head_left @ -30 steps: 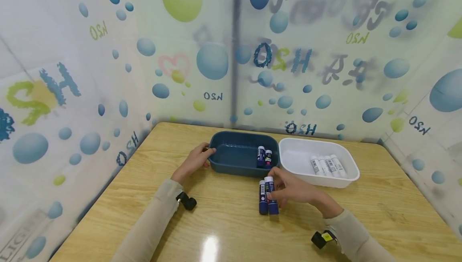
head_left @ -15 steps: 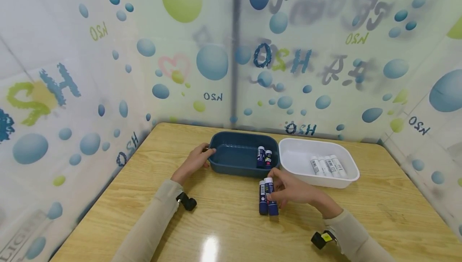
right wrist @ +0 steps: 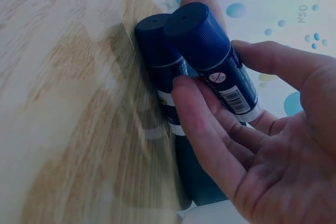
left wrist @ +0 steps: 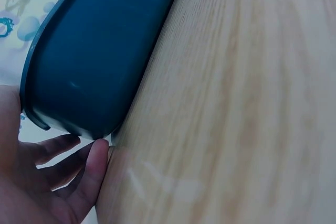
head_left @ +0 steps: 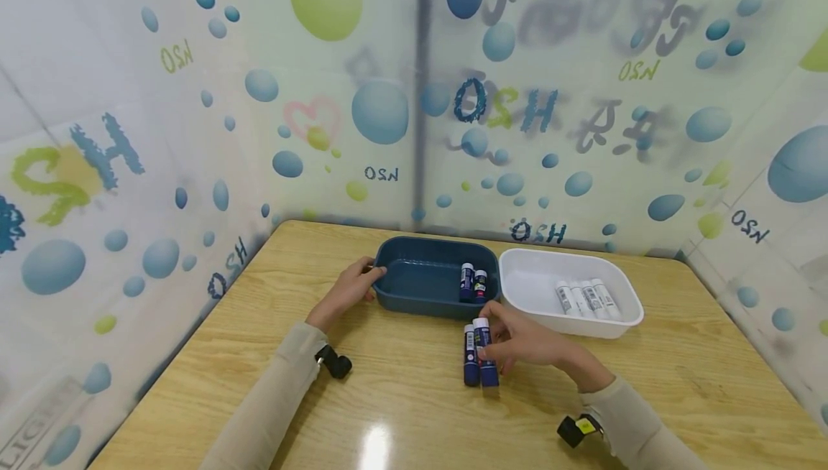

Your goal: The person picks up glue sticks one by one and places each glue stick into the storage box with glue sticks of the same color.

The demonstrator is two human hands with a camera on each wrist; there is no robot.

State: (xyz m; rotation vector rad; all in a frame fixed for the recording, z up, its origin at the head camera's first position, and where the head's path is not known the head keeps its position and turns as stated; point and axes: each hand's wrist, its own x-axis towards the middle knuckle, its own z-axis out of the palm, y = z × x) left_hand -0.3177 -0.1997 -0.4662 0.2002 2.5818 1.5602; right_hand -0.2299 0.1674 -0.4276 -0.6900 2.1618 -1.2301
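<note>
My right hand (head_left: 527, 337) pinches a blue glue stick (right wrist: 223, 69) between thumb and fingers, just in front of the blue bin. A second blue glue stick (right wrist: 163, 61) rests on the table right beside it, to the left in the head view. My left hand (head_left: 349, 287) holds the left end of the dark blue bin (head_left: 414, 305), thumb over the rim and fingers against the outer wall. Inside that bin, at its right end, stand two more pieces, a blue glue stick (head_left: 466, 283) and a shorter dark glue stick (head_left: 480, 285).
A white bin (head_left: 530, 272) touches the blue bin's right side and holds several white glue sticks (head_left: 589, 299). Both bins stand near the back of the wooden table (head_left: 401, 398). Printed curtain walls (head_left: 414, 96) rise behind and at both sides.
Almost nothing differs. The held glue stick's white end has dipped very slightly in the right hand; the left hand and both bins stay in place.
</note>
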